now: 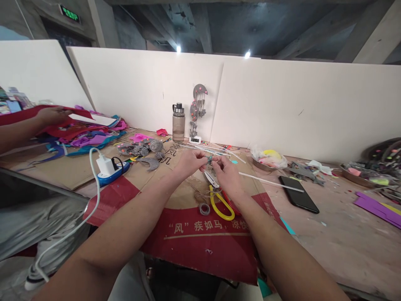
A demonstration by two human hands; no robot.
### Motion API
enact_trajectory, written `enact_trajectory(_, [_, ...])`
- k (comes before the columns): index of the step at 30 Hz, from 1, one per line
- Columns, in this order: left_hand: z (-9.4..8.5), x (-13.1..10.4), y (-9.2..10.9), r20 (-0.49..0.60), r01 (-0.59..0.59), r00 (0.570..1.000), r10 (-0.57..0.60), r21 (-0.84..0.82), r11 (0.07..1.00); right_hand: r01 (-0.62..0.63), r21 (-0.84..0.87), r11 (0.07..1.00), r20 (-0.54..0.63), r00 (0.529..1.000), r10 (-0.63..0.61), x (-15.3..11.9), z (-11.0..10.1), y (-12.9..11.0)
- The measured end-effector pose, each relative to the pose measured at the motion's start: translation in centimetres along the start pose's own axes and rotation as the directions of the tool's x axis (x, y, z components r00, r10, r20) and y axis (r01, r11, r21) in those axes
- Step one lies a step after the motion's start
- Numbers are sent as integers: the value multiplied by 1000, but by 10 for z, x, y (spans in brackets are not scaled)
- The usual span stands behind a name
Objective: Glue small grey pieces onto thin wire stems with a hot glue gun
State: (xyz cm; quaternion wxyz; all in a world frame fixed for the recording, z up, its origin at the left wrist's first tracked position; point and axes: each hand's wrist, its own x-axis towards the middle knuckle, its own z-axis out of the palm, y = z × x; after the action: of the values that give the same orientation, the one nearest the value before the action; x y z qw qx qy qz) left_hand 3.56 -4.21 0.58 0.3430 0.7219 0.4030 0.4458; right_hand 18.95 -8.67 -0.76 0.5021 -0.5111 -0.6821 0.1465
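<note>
My left hand (pixel 191 164) and my right hand (pixel 226 173) meet over the cardboard, fingertips pinched on a small grey-green piece (pixel 209 159) between them. Its exact kind is too small to make out. Just below lies a pair of scissors (pixel 222 205) with yellow and red handles, its blades pointing up between my hands. Beside the scissors are a grey ring-shaped roll (pixel 204 209) and some loose brown string (pixel 202 194). A thin white strip (pixel 263 179) runs out to the right of my right hand.
A black phone (pixel 299 194) lies on the right. Behind stand a water bottle (pixel 178 125) and a grey moon-shaped hanging ornament (pixel 199 90) against the white partition. At left are a blue power strip (pixel 109 176), grey yarn (pixel 156 146) and another person's hand (pixel 54 115) over coloured felt.
</note>
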Motion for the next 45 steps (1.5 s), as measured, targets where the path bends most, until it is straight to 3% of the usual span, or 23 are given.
enact_trajectory(8, [8, 0, 0, 1, 71, 997, -72, -198, 978, -107, 110, 988, -31, 993, 111, 2, 3, 0])
enact_trajectory(14, [12, 1, -3, 76, 84, 996, -56, -441, 894, -171, 199, 965, -43, 982, 183, 3, 3, -4])
enact_trajectory(20, [11, 2, -5, 122, 114, 990, -64, -464, 878, -180, 164, 970, -51, 980, 191, 3, 1, -4])
enact_trajectory(23, [7, 6, -7, 36, 112, 994, -108, -488, 866, -127, 83, 988, -37, 991, 130, 2, 3, -1])
enact_trajectory(28, [-14, 21, -18, -245, 8, 956, -160, -524, 852, -43, 36, 998, 29, 999, 42, -2, 4, -4])
enact_trajectory(34, [-49, 35, -31, -552, -193, 805, -218, -590, 784, -8, 165, 986, 65, 998, -3, -9, 1, -21])
enact_trajectory(36, [-60, 38, -33, -587, -258, 770, -250, -645, 720, 20, 192, 981, 110, 993, -42, -14, -1, -29])
enact_trajectory(39, [-73, 41, -34, -586, -325, 744, -321, -738, 591, 117, 223, 968, 260, 949, -175, -24, -2, -44])
enact_trajectory(41, [-77, 41, -32, -543, -330, 745, -387, -804, 494, 234, 250, 940, 394, 862, -319, -30, -1, -53])
enact_trajectory(43, [-79, 41, -29, -477, -307, 767, -430, -860, 407, 330, 252, 910, 498, 762, -415, -35, 0, -58])
enact_trajectory(44, [-78, 41, -26, -441, -287, 785, -434, -881, 375, 347, 231, 909, 523, 743, -417, -35, 1, -58])
enact_trajectory(45, [-76, 40, -24, -408, -265, 806, -428, -896, 356, 333, 191, 923, 527, 759, -383, -34, 1, -56])
